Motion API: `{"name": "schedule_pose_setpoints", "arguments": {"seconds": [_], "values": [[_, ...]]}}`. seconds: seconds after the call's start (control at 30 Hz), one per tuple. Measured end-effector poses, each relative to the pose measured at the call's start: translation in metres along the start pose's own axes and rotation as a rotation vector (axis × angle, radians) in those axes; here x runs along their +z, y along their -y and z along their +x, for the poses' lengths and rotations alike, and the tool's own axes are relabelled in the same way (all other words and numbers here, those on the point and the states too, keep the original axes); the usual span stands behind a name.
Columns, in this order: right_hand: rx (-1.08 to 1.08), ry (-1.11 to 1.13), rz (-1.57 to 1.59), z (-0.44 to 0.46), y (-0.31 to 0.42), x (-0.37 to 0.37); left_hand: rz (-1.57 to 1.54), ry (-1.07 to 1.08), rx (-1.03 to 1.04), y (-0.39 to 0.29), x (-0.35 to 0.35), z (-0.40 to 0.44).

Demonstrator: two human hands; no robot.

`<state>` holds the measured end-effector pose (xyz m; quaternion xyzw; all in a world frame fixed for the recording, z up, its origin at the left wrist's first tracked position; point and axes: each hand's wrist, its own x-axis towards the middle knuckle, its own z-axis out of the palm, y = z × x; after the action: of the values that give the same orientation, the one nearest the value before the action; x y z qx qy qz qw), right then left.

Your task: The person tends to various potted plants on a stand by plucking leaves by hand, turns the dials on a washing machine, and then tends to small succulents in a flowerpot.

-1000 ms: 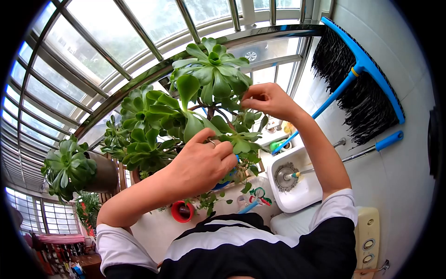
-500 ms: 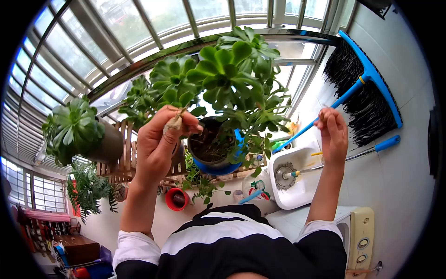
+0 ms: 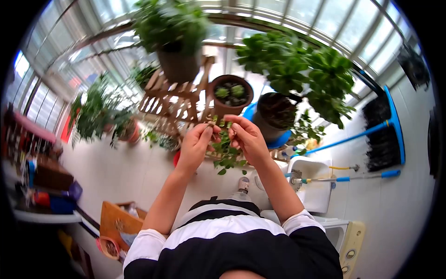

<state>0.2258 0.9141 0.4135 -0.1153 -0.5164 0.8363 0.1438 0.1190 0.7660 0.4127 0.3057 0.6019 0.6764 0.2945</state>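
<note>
My left hand (image 3: 196, 145) is closed in a pinch, with a small withered leaf (image 3: 211, 124) showing at its fingertips. Close beside it, my right hand (image 3: 247, 139) is closed too, thumb against fingers; what it pinches, if anything, is too small to make out. Just beyond both hands stands a brown pot (image 3: 215, 103) with two small green succulents (image 3: 237, 90) in dark soil. To its right, a large leafy succulent (image 3: 285, 72) leans out over a dark pot (image 3: 274, 128) set in a blue container (image 3: 282, 139). Trailing green leaves (image 3: 227, 160) hang below the hands.
A potted plant (image 3: 179, 60) stands on a wooden slatted rack (image 3: 179, 104) ahead left. On the right are a white sink (image 3: 316, 193), a blue broom (image 3: 395, 125) and a cream-panelled machine (image 3: 353, 246). A wooden box (image 3: 114, 223) sits lower left. Window bars run along the back.
My view has swung left. My hands, wide apart before, have come together in front of the small succulent pot. The left hand still pinches the withered leaf.
</note>
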Motion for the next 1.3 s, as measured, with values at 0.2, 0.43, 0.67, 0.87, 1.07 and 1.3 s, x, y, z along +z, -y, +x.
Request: {"name": "schedule_pose_setpoints", "arguments": {"seconds": [0.2,0.43,0.67,0.87,1.07,1.3], "values": [[-0.026,0.332,-0.483,0.029,-0.080,0.087,-0.004,-0.272,0.000,0.028,-0.077,-0.072],[-0.100,0.633,-1.057,0.047,-0.099,0.161,0.507,-0.700,0.244,0.036,-0.116,-0.122],[-0.072,1.066,-0.987,0.071,-0.144,0.204,0.437,-0.955,0.221,0.063,-0.139,-0.162],[-0.002,1.264,-0.892,0.081,-0.198,0.240,0.105,-1.029,0.127,0.077,-0.153,-0.202],[-0.123,1.365,-1.155,0.075,-0.239,0.307,0.067,-1.130,0.133,0.076,-0.187,-0.237],[-0.182,1.355,-1.273,0.057,-0.298,0.408,-0.742,-1.022,0.144,0.098,-0.284,-0.309]]}}
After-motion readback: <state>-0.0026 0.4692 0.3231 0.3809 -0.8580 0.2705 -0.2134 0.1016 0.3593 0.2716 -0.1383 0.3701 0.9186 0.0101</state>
